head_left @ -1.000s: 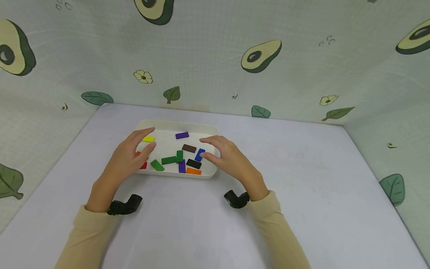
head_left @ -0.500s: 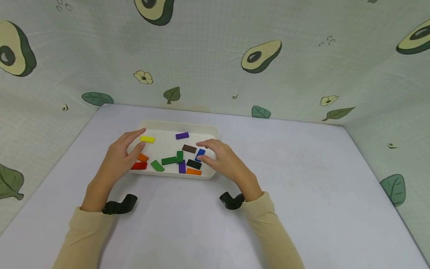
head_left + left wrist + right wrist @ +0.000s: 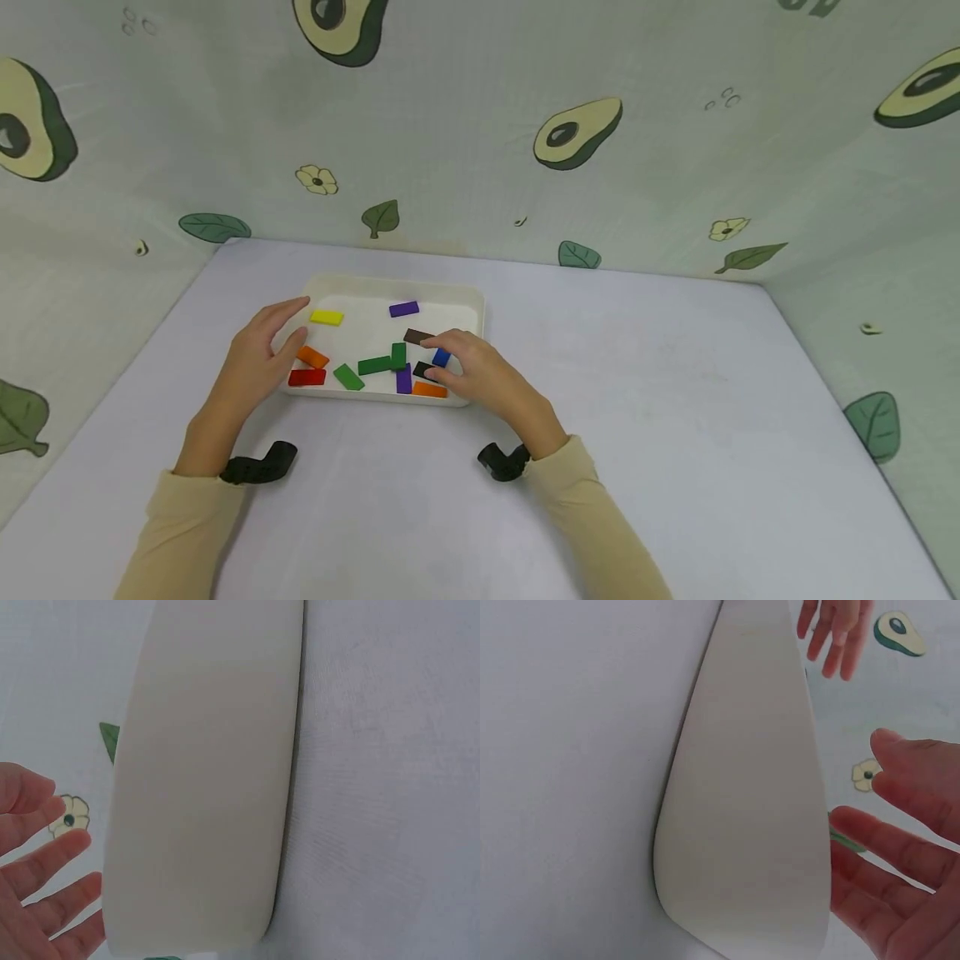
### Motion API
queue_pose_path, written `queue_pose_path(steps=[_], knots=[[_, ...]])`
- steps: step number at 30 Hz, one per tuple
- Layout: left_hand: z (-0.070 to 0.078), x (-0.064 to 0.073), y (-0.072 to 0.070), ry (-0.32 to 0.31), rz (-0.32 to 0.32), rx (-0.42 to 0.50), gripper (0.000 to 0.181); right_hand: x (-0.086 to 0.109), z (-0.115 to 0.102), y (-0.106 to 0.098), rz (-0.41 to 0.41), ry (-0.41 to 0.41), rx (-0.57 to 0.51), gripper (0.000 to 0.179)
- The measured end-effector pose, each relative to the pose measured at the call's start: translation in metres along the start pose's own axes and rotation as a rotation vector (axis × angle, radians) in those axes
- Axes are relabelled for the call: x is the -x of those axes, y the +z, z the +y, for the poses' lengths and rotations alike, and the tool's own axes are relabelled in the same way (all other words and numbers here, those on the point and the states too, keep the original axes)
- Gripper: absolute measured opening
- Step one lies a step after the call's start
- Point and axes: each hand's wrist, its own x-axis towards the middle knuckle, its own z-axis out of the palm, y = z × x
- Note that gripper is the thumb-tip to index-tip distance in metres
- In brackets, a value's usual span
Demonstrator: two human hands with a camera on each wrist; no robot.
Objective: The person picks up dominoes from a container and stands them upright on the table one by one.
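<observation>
A white tray (image 3: 360,285) holds several small coloured blocks. My left hand (image 3: 251,362) hovers at the tray's left end, thumb and fingers spread apart, near a yellow block (image 3: 327,317), an orange block (image 3: 312,357) and a red block (image 3: 307,377). Over the right end is my right hand (image 3: 487,377), fingers relaxed with nothing between them. It partly covers the blue block (image 3: 441,357), black block (image 3: 424,370) and brown block (image 3: 416,337). Both wrist views show the tray's outer wall (image 3: 202,780), with each hand's fingers (image 3: 892,847) at its upper edge.
Green blocks (image 3: 348,377), a purple block (image 3: 404,380) and another orange block (image 3: 430,389) lie along the tray's near side; a purple block (image 3: 404,309) lies farther back. The white table (image 3: 637,417) meets an avocado-print cloth (image 3: 465,125) behind.
My left hand has moved left, uncovering the red, orange and yellow blocks. My right hand has also shifted left and now covers part of the blue and black blocks. The blocks keep their places.
</observation>
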Motion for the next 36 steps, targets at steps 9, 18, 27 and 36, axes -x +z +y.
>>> queue_pose_path(steps=[9, 18, 27, 36], knots=[[-0.019, 0.0, -0.003, -0.051, -0.047, 0.1, 0.052, -0.003, 0.007, 0.011, -0.011, 0.006, 0.007, 0.039], [-0.041, 0.0, -0.009, -0.236, -0.146, 0.21, 0.057, -0.009, 0.01, 0.025, 0.029, -0.029, 0.071, 0.035], [-0.061, 0.001, -0.011, -0.366, -0.209, 0.408, 0.056, -0.014, 0.011, 0.027, 0.047, -0.032, 0.079, 0.033], [-0.076, 0.0, -0.01, -0.469, -0.241, 0.722, 0.061, -0.025, 0.013, 0.029, 0.037, 0.055, 0.048, 0.034]])
